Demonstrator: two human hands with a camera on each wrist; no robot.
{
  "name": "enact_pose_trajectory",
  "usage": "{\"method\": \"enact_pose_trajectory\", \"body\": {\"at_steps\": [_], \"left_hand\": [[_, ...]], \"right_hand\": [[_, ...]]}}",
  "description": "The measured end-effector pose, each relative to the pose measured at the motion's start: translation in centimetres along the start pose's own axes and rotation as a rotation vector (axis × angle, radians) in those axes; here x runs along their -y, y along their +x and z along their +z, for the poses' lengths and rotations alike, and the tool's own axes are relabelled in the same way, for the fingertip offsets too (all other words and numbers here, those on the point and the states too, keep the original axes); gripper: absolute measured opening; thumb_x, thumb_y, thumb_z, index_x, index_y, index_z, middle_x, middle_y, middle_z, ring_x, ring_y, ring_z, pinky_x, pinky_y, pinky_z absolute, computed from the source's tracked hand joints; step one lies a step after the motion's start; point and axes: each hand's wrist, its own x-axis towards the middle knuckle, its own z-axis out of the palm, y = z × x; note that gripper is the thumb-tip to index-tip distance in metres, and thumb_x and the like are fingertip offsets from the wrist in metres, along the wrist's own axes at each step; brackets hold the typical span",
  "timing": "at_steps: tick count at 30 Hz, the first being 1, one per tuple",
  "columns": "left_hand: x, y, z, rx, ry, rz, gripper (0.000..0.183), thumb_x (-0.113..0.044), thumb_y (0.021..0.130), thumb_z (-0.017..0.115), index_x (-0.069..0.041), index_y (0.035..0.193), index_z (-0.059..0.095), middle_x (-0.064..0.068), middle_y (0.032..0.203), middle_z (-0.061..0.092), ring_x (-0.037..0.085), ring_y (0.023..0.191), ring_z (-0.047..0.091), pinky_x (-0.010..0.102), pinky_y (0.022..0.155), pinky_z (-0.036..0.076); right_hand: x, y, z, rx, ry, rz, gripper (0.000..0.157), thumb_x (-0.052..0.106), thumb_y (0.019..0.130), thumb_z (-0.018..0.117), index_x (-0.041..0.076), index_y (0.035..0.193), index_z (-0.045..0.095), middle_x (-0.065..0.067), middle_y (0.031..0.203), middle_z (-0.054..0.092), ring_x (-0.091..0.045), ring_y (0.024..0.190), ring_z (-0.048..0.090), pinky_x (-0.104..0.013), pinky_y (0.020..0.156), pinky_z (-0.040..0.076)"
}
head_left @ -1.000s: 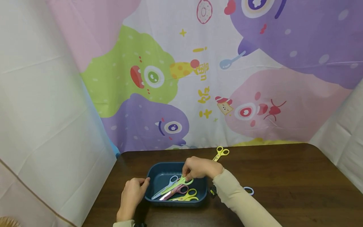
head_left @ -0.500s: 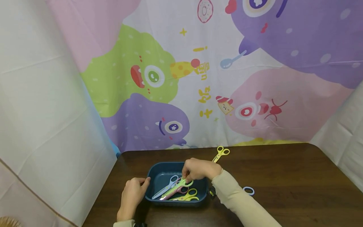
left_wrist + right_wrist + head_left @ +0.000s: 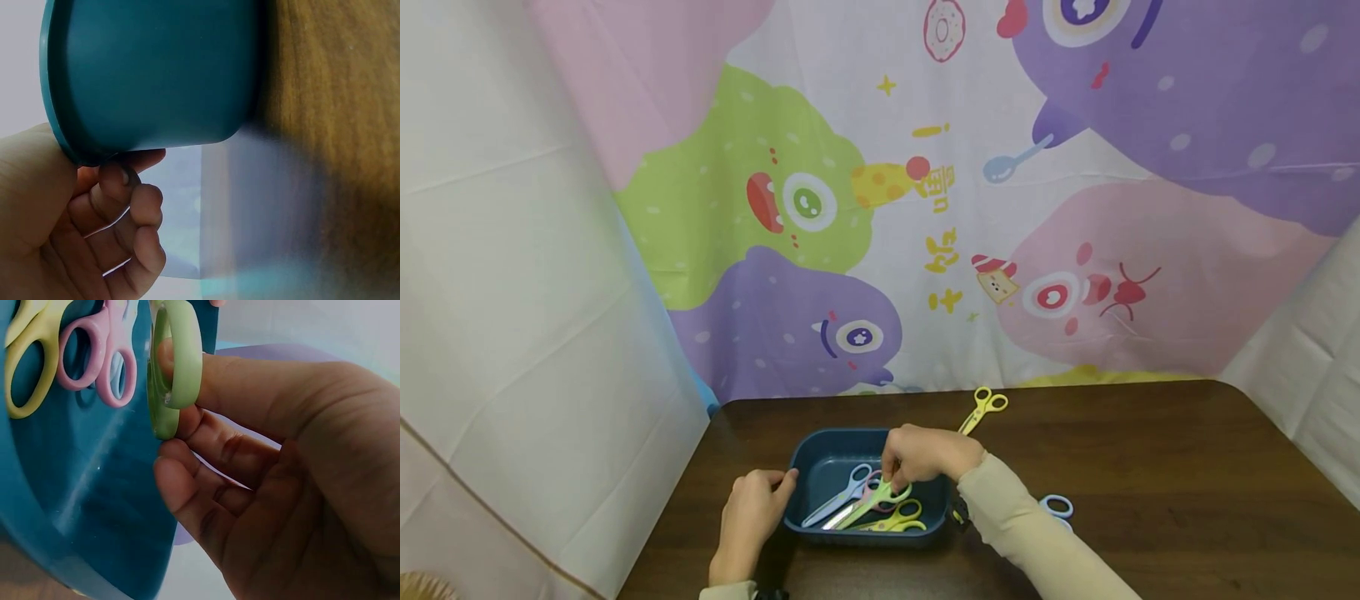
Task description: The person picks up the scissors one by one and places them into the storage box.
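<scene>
A dark blue plastic bin [image 3: 859, 540] stands on the table. My left hand [image 3: 748, 512] grips its left rim, with curled fingers under the rim [image 3: 53, 106] in the left wrist view. Above the bin's right half, my right hand [image 3: 928, 452] pinches a pair of green scissors [image 3: 868, 504] by the handles, thumb at one loop [image 3: 189, 356]. The green blades slant down to the left over the other scissors. Beneath and around them in the bin lie blue scissors [image 3: 833, 505], pink scissors [image 3: 114, 349] and yellow scissors [image 3: 897, 525]. The green blades partly cover the pink pair.
Behind the right hand, another pair of yellow scissors [image 3: 982, 408] lies on the brown wooden table [image 3: 1165, 467]. Blue scissors handles [image 3: 1057, 505] show beside the right sleeve [image 3: 1030, 525], which hides the rest. A cartoon-print cloth [image 3: 940, 350] hangs behind the table.
The green scissors have swung slightly, their tips now lower and further right over the pink pair. My right hand has sunk a little; my left hand has stayed on the rim.
</scene>
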Motion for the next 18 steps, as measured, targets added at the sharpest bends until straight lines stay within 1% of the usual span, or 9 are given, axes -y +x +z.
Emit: {"method": "enact_pose_trajectory", "body": {"at_steps": [3,14,18], "left_hand": [[0.0,-0.03,-0.04,-0.001,-0.001,0.0,0.022,-0.033,0.097,0.07,-0.016,0.092,0.084,0.007,0.086,0.076,0.018,0.072,0.063,0.046,0.062,0.049],[0.16,-0.04,0.0,-0.013,-0.001,0.009,0.022,-0.032,0.096,0.07,-0.015,0.094,0.084,0.01,0.092,0.078,0.02,0.075,0.067,0.048,0.063,0.052],[0.16,0.05,0.11,-0.004,-0.002,-0.006,0.022,-0.033,0.096,0.07,-0.017,0.091,0.084,0.005,0.081,0.074,0.018,0.07,0.061,0.042,0.06,0.048]], "right_hand": [[0.01,-0.01,0.1,-0.001,-0.002,0.006,0.005,0.007,0.088,0.079,0.012,0.089,0.082,0.006,0.085,0.073,-0.004,0.071,0.057,-0.021,0.068,0.052],[0.07,0.3,0.4,-0.003,0.002,-0.005,0.004,0.008,0.087,0.081,0.011,0.09,0.082,0.008,0.083,0.071,-0.003,0.071,0.056,-0.02,0.068,0.051],[0.1,0.31,0.53,0.002,0.003,0.003,0.004,0.008,0.087,0.081,0.012,0.089,0.082,0.009,0.082,0.07,-0.003,0.071,0.056,-0.02,0.067,0.051]]}}
